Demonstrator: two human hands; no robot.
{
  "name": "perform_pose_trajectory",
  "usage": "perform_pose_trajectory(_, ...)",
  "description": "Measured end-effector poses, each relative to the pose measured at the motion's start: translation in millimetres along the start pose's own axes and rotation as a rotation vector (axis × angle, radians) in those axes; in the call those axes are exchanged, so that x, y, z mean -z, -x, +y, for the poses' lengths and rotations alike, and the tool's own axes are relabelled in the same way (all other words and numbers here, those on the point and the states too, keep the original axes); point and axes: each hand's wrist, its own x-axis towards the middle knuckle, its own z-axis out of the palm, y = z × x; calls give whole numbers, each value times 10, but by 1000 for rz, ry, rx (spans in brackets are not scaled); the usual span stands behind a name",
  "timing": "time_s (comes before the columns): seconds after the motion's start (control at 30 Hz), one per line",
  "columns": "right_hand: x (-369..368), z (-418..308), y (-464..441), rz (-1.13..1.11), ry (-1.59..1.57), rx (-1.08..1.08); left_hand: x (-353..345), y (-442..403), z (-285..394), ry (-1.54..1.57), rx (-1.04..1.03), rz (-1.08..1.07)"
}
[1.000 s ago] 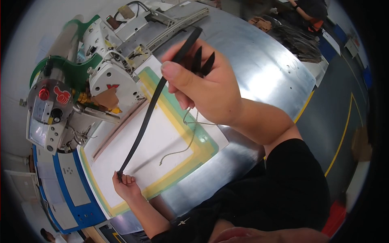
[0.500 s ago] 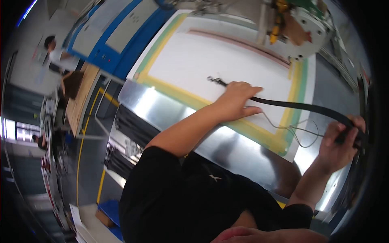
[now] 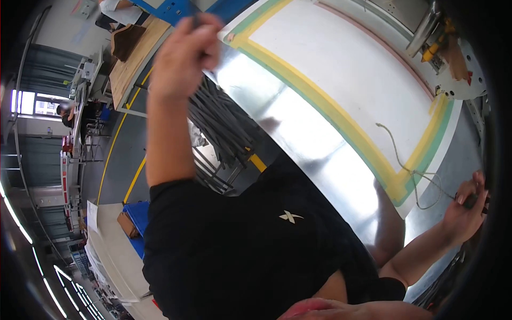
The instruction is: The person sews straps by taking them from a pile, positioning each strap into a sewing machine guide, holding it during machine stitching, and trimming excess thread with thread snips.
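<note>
My left hand (image 3: 186, 58) is raised at the upper left, smeared by motion, with its fingers curled closed. A dark blurred bit shows at its fingertips; I cannot make out what it is. Below it hangs a bundle of black straps (image 3: 221, 125). At the right edge, my right hand (image 3: 469, 210) is closed around a small dark object (image 3: 470, 201), partly hidden by the fingers. From near this hand a thin looped cord (image 3: 416, 172) runs onto the white sheet (image 3: 341, 69), which is bordered with yellow and green tape.
A shiny metal edge (image 3: 298, 122) runs along the table's near side. Machine parts (image 3: 458, 69) stand at the upper right. To the left are a wooden table (image 3: 133, 66) with a brown piece on it, another person (image 3: 121, 12), and a blue bin (image 3: 140, 218).
My left hand has swung off the sheet to the upper left. The black strap with the metal clasp no longer stretches between my hands. My right hand has lowered slightly; the view has turned.
</note>
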Motion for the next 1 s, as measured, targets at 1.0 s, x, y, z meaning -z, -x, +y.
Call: perform_pose_trajectory(1.0,-150,301,-5,-209,-43,-84,2778,891,-695,-171,341,1113)
